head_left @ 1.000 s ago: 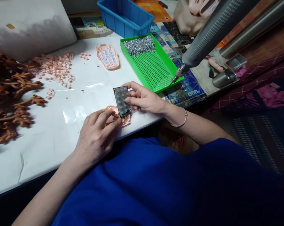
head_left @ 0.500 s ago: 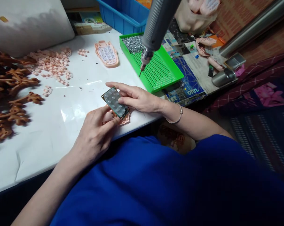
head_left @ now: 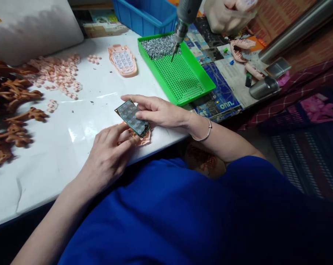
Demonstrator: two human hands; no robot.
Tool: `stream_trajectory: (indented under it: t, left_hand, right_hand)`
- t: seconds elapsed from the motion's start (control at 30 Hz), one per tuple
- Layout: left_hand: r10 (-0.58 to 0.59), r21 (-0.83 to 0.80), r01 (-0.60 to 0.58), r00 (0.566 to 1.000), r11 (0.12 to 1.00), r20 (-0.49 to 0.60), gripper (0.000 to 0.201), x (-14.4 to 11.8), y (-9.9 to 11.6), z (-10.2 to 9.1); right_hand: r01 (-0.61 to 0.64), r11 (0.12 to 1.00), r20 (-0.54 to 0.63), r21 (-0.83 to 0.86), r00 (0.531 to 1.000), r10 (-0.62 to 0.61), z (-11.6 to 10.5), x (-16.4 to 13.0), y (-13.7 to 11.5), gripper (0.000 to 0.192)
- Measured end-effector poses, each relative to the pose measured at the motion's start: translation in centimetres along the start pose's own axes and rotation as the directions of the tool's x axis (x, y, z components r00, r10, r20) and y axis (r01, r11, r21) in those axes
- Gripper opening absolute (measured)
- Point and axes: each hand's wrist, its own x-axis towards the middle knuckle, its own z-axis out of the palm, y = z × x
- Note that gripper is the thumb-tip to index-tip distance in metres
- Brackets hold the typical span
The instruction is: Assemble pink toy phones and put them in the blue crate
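Observation:
My right hand (head_left: 158, 112) holds a small dark keypad circuit board (head_left: 132, 117) by its right edge, tilted above the white table. My left hand (head_left: 111, 154) rests just below it, fingers pressing a peach-coloured phone shell (head_left: 143, 139) that lies under the board at the table's near edge. A grey electric screwdriver (head_left: 183, 16) hangs over the green perforated tray (head_left: 183, 79), its tip near the heap of silver screws (head_left: 158, 46).
A finished peach toy phone (head_left: 122, 60) lies at the back, with loose peach buttons (head_left: 58, 73) to its left and brown plastic sprues (head_left: 12, 110) at far left. A blue bin (head_left: 144, 14) stands behind the tray. Clutter and a metal cup (head_left: 262, 88) sit to the right.
The hanging screwdriver swung left and away, from the tray's right corner to over the screws. My right hand turned the board anticlockwise and moved it slightly left; my left hand stayed.

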Motion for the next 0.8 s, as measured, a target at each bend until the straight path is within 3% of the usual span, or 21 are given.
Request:
stream_trajectory:
  t: [0.1, 0.3, 0.57, 0.8]
  left_hand:
    - [0.008, 0.020, -0.008, 1.000, 1.000, 0.001, 0.021, 0.05, 0.04, -0.17]
    - [0.024, 0.031, -0.024, 1.000, 0.999, 0.009, 0.021, -0.01, -0.13, -0.13]
    - [0.020, 0.023, -0.021, 1.000, 1.000, 0.006, 0.019, 0.07, -0.09, -0.07]
    - [0.032, -0.018, -0.032, 0.999, 0.999, -0.030, 0.021, 0.03, -0.37, 0.38]
  right_hand:
    - [0.008, 1.000, -0.005, 0.022, 1.000, -0.007, -0.19, 0.13, -0.23, 0.048]
    - [0.067, 0.989, 0.013, -0.133, 0.998, -0.066, -0.63, 0.09, -0.82, 0.048]
    - [0.113, 0.978, 0.020, -0.174, 0.994, -0.111, -0.37, 0.12, -0.83, 0.047]
    - [0.117, 0.919, 0.038, -0.377, 0.993, -0.111, -0.17, -0.22, -0.84, 0.047]
